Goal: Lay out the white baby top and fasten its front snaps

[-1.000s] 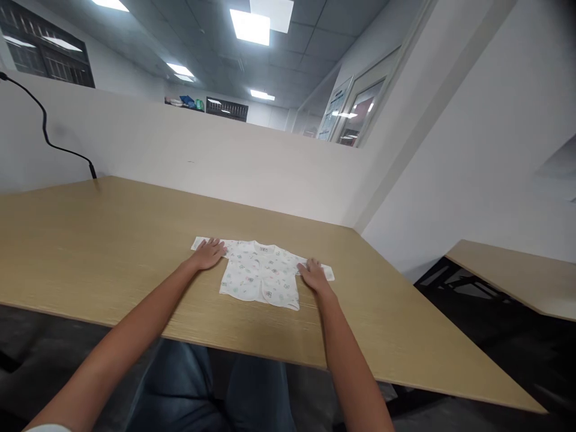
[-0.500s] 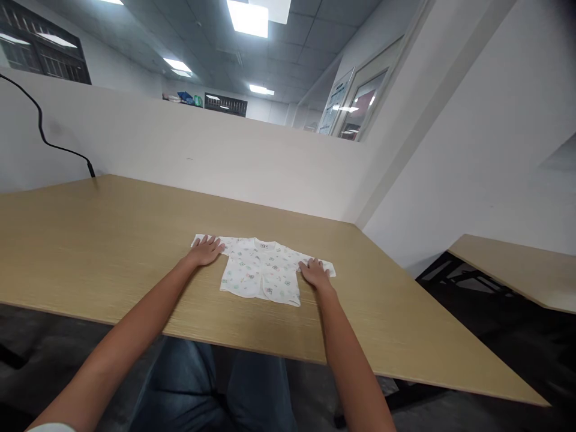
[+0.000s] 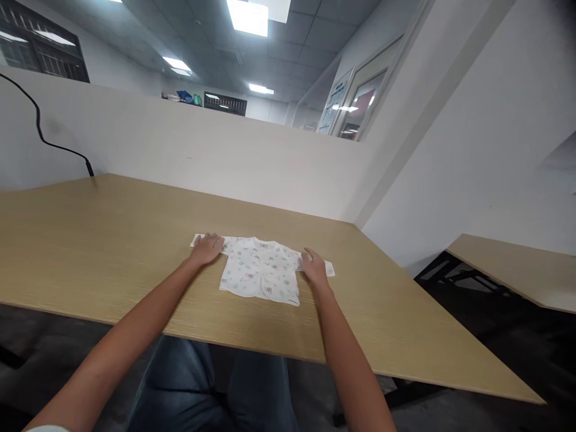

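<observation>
A small white baby shirt [image 3: 258, 270] with a printed pattern lies spread out, its collar toward the wall and its sleeves stretched to both sides. Across its left sleeve rests my left hand [image 3: 209, 248], palm down, fingers extended; the cuff shows beyond the fingertips. My right hand [image 3: 315, 266] is over the right sleeve, tilted a little, with its fingers loosely bent and partly hidden behind the hand. The end of that sleeve sticks out to the right of it. Neither hand visibly grips the cloth.
The shirt lies on a wooden table [image 3: 135, 240] whose front edge runs close to my legs. A low white wall [image 3: 225, 156] stands behind it. A black cable [image 3: 40, 129] comes down at the far left. Another table [image 3: 517, 270] stands on the right.
My right hand has turned and drawn its fingers in from a flat spread on the sleeve. My left hand's fingers have moved closer together. The shirt lies as before.
</observation>
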### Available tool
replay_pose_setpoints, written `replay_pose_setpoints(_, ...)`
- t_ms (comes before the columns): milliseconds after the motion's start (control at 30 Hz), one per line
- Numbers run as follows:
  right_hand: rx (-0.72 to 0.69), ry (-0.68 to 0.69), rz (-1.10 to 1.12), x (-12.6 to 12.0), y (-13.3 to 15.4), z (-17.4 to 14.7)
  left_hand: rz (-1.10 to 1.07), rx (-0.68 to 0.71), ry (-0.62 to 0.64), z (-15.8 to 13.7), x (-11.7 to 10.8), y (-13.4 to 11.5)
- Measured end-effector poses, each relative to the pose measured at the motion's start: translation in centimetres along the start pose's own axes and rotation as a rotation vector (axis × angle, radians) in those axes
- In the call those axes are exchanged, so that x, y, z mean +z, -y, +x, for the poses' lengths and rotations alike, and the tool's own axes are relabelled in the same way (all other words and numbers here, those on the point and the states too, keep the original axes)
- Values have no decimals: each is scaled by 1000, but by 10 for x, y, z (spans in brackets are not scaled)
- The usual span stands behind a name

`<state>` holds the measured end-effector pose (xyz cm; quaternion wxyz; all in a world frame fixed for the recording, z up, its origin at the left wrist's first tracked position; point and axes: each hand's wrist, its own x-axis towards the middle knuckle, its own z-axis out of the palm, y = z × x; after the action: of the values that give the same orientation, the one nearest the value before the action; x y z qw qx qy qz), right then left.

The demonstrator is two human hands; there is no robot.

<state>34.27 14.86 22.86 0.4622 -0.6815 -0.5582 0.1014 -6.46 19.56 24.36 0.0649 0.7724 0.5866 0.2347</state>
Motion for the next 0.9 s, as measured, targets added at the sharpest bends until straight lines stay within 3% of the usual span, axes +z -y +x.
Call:
replay_pose_setpoints(167, -17, -104, 97, -6, 10, 1, -97, -17, -91, 3, -2, -2)
replay_pose_setpoints(400, 84, -99, 73, -8, 16, -4, -301, -3, -177, 9, 3, 3)
replay_pose_setpoints(533, 88, -119, 131, -8, 16, -5, -306, 77, -243, 12, 4, 4)
replay_pose_setpoints(667, 60, -99, 181, -10, 19, -4, -288, 70, -321, 12, 0, 3)
replay_pose_setpoints(767, 5, -114, 185, -11, 22, -4, -296, 7, -280, 10, -3, -1)
replay_pose_setpoints(900, -39, -275, 161, -12, 25, -7, -328, -80, -194, 6, -5, -6)
